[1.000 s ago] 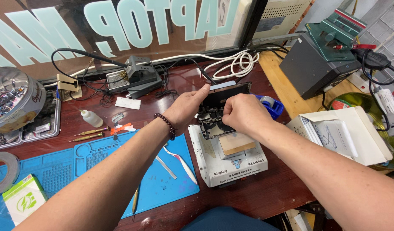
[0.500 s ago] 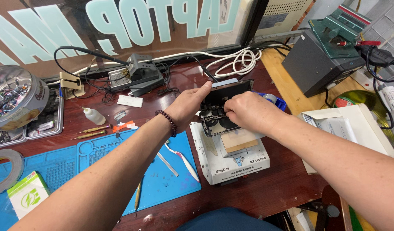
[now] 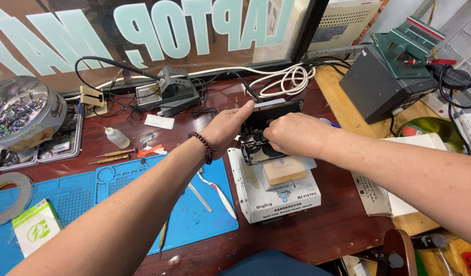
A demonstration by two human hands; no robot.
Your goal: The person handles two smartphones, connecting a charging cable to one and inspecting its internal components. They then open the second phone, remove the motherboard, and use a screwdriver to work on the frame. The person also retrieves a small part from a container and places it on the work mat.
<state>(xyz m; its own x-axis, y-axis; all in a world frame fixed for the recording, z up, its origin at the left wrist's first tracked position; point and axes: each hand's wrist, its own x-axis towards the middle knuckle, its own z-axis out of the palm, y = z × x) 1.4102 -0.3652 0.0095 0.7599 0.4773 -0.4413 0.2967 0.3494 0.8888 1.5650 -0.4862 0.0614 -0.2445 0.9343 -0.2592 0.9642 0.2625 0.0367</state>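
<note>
While the head camera looks down on a dark red tabletop (image 3: 317,240), both hands meet over an opened phone (image 3: 268,130) that sits tilted on top of a white heating station (image 3: 276,197) near the middle of the view. The left hand (image 3: 228,128) presses flat against the phone's left edge, its fingers (image 3: 244,109) stretched long and close together up along the frame; a dark bead bracelet (image 3: 205,147) circles that wrist. The right hand (image 3: 294,134) lies over the phone's right half with its fingers curled down onto the exposed inside, gripping the phone; whether they pinch anything smaller cannot be told. A tan pad (image 3: 284,171) shows on the station just below the phone. To the left, a blue work mat (image 3: 123,189) carries white tweezers (image 3: 220,191) and a thin metal blade (image 3: 199,197). Further left stand a small white bottle (image 3: 116,137), a round tin of small parts (image 3: 23,117) and a roll of tape (image 3: 8,197). Behind the hands sits a soldering iron stand (image 3: 166,92), and a coil of white cable (image 3: 286,79).
</note>
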